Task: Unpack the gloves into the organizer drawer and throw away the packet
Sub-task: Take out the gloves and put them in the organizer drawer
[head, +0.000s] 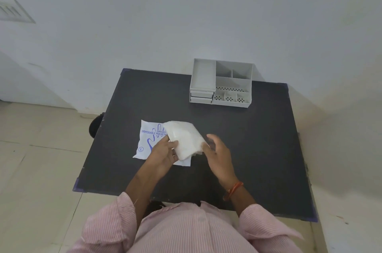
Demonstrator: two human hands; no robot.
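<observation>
A folded stack of translucent white gloves (185, 139) is lifted a little above the black table (258, 139). My left hand (163, 154) grips the stack's left edge, thumb on top. My right hand (217, 151) touches the stack's right edge with its fingers spread. Under them lies the flat white packet (145, 141) with blue lettering and a hand drawing, partly hidden by the gloves and my left hand. The grey organizer (222, 83) stands at the table's far edge, its two small drawers (201, 96) shut at its left front.
The organizer's open top compartments hold nothing visible. A white wall rises right behind the table. A dark round object (95, 126) sits on the tiled floor by the table's left edge. A pale ledge (351, 221) runs along the right.
</observation>
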